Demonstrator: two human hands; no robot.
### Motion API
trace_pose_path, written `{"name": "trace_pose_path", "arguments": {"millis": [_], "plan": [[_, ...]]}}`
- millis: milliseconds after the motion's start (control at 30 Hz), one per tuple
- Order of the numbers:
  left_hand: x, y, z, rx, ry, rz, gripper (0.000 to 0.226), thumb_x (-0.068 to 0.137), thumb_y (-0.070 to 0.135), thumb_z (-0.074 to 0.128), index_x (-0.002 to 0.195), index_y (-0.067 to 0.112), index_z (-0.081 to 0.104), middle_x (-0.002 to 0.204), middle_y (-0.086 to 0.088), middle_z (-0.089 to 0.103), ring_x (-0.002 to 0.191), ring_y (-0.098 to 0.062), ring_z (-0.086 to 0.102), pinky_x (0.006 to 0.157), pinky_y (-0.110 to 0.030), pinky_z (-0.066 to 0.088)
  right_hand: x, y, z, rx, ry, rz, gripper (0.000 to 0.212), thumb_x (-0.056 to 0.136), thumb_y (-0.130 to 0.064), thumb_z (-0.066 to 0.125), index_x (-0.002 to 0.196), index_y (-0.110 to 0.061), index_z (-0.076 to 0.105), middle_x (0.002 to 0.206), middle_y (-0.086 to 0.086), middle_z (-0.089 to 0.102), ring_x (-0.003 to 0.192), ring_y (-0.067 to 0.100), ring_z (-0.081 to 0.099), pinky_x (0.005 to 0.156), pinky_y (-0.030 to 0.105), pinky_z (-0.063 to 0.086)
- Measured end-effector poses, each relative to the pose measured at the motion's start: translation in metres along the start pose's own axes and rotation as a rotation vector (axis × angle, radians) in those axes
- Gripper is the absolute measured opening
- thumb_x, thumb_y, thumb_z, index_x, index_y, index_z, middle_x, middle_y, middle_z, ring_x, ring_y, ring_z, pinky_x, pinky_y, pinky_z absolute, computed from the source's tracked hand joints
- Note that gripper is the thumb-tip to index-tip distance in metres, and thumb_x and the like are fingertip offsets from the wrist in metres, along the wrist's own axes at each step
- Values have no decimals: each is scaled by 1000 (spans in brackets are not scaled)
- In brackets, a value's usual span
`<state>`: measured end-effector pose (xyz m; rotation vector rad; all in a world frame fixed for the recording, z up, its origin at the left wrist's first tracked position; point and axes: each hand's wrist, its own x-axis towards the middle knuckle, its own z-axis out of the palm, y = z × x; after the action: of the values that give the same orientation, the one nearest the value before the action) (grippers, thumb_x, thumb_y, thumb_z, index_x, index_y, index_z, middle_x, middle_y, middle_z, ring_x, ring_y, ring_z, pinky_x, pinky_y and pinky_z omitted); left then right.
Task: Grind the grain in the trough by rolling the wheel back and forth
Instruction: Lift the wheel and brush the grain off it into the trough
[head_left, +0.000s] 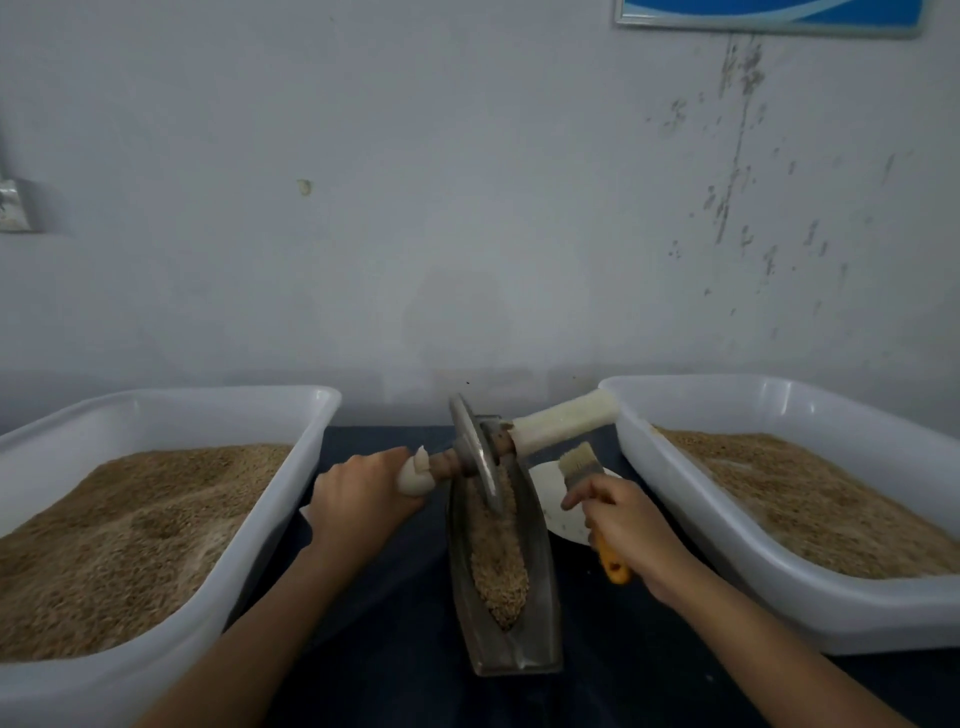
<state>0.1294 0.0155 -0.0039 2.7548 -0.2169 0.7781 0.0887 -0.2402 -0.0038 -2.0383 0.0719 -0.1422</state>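
A narrow metal trough (540, 597) lies lengthwise on the dark table, filled with brown grain (501, 566). A metal wheel (475, 452) stands tilted at the trough's far end, its edge down in the grain. An axle runs through it with white-wrapped handles on both sides. My left hand (361, 496) grips the left handle (415, 475). The right handle (563, 418) sticks out free towards the right tub. My right hand (623, 525) holds a paint brush (582, 462) by its orange handle, bristles pointing away, just right of the trough.
A white plastic tub (291, 499) of brown grain stands on the left, and another white tub (670, 499) on the right. A white plate (553, 496) lies under the brush between trough and right tub. A grey wall rises right behind the table.
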Motion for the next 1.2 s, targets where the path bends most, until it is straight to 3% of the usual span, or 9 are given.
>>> {"name": "trace_pose_path", "arguments": {"millis": [67, 133, 333, 400, 467, 567, 667, 933, 1200], "plan": [[7, 2, -6, -5, 13, -40, 21, 85, 49, 57, 82, 28, 57, 76, 8, 61, 74, -15, 61, 69, -31, 50, -1, -7, -3, 295, 1, 33, 30, 95, -4, 41, 90, -10, 70, 74, 10, 62, 63, 18, 60, 55, 25, 46], [12, 6, -11, -2, 39, -81, 25, 87, 51, 52, 81, 28, 59, 73, 10, 58, 72, -16, 59, 66, -29, 46, -1, -13, -6, 391, -12, -19, 33, 95, -1, 41, 94, -10, 72, 78, 9, 70, 68, 16, 67, 60, 24, 49], [19, 10, -12, -104, 95, -178, 27, 87, 51, 54, 83, 25, 61, 70, 9, 54, 71, -16, 56, 65, -29, 42, 4, -19, -1, 97, 171, -415, 12, 86, -3, 67, 92, -14, 68, 85, -2, 70, 74, 2, 65, 60, 11, 47], [21, 11, -12, -137, 96, -196, 25, 86, 50, 56, 83, 25, 61, 71, 7, 56, 74, -19, 60, 66, -30, 46, 9, -23, 1, 37, 249, -560, 4, 90, -11, 64, 89, -14, 66, 80, -5, 69, 72, 3, 64, 64, 16, 50], [22, 12, -11, -150, 82, -203, 24, 85, 49, 57, 83, 26, 60, 72, 7, 57, 75, -20, 61, 67, -30, 47, 16, -25, 5, 38, 294, -624, 13, 96, -12, 56, 86, -13, 65, 70, -3, 67, 65, 4, 62, 60, 21, 50], [23, 11, -11, -151, 67, -210, 23, 85, 49, 57, 86, 26, 61, 74, 7, 58, 76, -19, 61, 68, -30, 48, 30, -28, 16, 209, 232, -567, 24, 100, -8, 46, 83, -12, 63, 63, 5, 65, 55, 8, 58, 51, 20, 43], [24, 8, -11, -135, 63, -204, 24, 84, 50, 57, 84, 26, 61, 75, 8, 60, 75, -17, 61, 71, -32, 51, 43, -29, 23, 318, 153, -532, 16, 97, -1, 47, 88, -12, 55, 64, 10, 62, 54, 11, 57, 50, 21, 43], [24, 7, -13, -150, 82, -204, 21, 82, 49, 60, 85, 28, 62, 66, 13, 50, 75, -17, 59, 66, -28, 44, 63, -15, 16, -36, 48, -709, 18, 90, -1, 62, 97, -16, 70, 82, -10, 69, 73, -3, 65, 65, 9, 47], [22, 7, -14, -120, 98, -212, 25, 84, 52, 58, 88, 28, 63, 68, 13, 50, 71, -13, 52, 64, -27, 38, 68, -18, 24, -169, -94, -726, 11, 92, -21, 63, 97, -23, 73, 92, -12, 71, 88, 1, 65, 80, 21, 51]]}}
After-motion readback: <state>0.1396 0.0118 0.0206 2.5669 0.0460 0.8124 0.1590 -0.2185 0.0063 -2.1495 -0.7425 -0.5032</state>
